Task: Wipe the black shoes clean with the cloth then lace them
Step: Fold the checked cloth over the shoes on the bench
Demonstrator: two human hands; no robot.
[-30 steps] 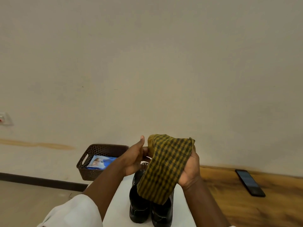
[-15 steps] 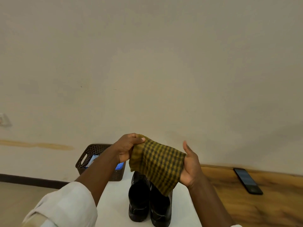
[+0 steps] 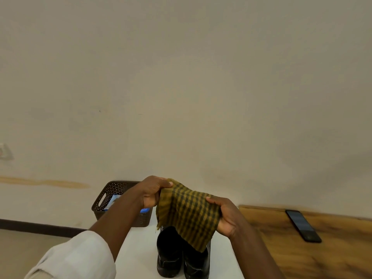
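Cloth (image 3: 188,213), bunched a second before, now drawn flatter between hands; left hand (image 3: 153,193) pinched its upper corner, right hand (image 3: 224,216) gripped its right edge, above black shoes (image 3: 182,256) on table (image 3: 138,250); loose grip risked dropping it.

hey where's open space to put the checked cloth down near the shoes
Bare wooden top between the right hand and the phone. Narrow white strip left of the shoes. Crowded by the basket.
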